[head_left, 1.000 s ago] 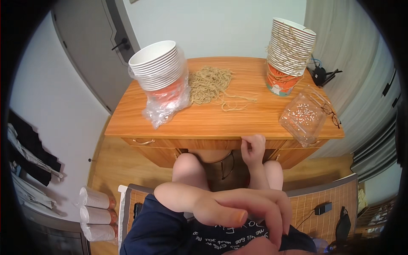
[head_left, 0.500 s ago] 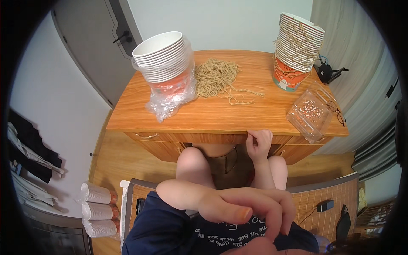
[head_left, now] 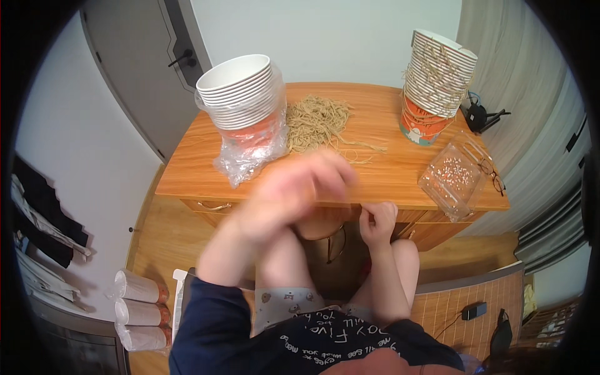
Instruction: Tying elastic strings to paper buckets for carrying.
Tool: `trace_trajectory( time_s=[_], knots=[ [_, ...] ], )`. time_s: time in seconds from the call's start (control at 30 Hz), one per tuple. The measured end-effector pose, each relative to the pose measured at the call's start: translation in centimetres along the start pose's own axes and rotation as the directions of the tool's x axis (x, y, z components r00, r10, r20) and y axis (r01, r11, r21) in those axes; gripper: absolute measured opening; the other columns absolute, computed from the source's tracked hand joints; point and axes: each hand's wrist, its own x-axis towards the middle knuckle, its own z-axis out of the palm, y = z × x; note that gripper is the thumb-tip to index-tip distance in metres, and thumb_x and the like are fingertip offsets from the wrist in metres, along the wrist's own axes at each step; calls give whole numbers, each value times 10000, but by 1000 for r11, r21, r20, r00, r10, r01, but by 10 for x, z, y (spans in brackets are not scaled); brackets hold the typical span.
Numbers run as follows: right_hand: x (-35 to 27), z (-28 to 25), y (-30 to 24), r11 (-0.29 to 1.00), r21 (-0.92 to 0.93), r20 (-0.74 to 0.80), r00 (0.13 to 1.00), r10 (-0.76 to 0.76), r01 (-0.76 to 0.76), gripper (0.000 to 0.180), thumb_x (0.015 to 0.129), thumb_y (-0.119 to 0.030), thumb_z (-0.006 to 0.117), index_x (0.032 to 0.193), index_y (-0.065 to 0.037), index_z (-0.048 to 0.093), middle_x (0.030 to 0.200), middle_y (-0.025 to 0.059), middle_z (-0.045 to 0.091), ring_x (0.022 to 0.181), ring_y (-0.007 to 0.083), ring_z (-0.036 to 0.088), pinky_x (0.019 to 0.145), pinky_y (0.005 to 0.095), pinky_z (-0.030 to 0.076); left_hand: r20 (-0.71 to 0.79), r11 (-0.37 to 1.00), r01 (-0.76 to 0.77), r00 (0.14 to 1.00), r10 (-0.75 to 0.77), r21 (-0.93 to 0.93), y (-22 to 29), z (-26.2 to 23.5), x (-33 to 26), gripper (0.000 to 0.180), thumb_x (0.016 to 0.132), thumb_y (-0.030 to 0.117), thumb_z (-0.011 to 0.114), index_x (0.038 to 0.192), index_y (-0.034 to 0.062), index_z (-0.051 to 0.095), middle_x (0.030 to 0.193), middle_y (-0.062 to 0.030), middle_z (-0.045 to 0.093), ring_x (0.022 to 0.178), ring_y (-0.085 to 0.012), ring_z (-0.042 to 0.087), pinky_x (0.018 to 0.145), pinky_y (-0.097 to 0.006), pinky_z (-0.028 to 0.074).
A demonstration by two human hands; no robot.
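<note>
Here the left hand is lifted over the near edge of the wooden bench, smeared by motion, so I cannot tell whether its fingers are spread or curled, or whether they hold anything. The right hand sits at the bench's front edge, fingers pinched narrow, seemingly on a thin rubber band, though it is too small to be sure. The pile of rubber bands lies mid-bench, just beside the plastic-wrapped stack of white paper bowls on the left; a second stack of paper bowls, looped with bands, stands well apart on the right, near a clear plastic box and a pair of glasses.

To do this well, I judge the left hand should steady itself before reaching, take one bowl or band cleanly, and keep the right hand's pinch firm so the band does not slip.
</note>
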Motion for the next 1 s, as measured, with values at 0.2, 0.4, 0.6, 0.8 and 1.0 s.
trace_trajectory(
  time_s=[0.2,0.4,0.6,0.8,1.0],
  knots=[
    [8,0,-10,999,49,-50,999,16,-14,136,743,-8,683,838,-100,655,658,29,545,648,238,521,694,369,390,-169,-33,187,941,292,982,1,-172,35,241,970,230,545,1167,142,652,1213,-57,630,1160,-247,559,1040,-455,319],
    [37,-10,-11,960,51,57,960,273,-276,90,804,-34,657,889,-62,641,767,84,614,731,267,584,712,370,426,-358,161,363,932,-62,918,7,-200,49,253,962,272,559,1089,109,704,981,-106,714,1031,-262,644,1017,-393,377],
    [101,23,31,935,-146,219,911,350,-324,140,843,-137,656,954,-52,656,953,137,659,959,322,607,854,407,480,-537,400,603,798,-274,690,16,-213,60,278,881,270,689,1042,50,746,896,-78,741,847,-152,687,796,-302,515],
    [115,68,53,783,-414,462,635,620,-464,207,824,-281,689,929,-103,676,1055,127,637,1085,316,567,919,473,448,-596,382,660,750,-285,647,28,-206,74,242,768,210,793,925,29,756,813,-70,728,763,-136,678,738,-298,517],
    [106,69,56,790,-444,498,617,609,-422,210,838,-313,696,916,-120,665,1073,110,631,1112,293,555,939,460,419,-580,151,603,796,-171,783,52,-189,85,341,695,212,851,969,41,740,869,-83,734,807,-169,695,764,-317,536]
  ],
)
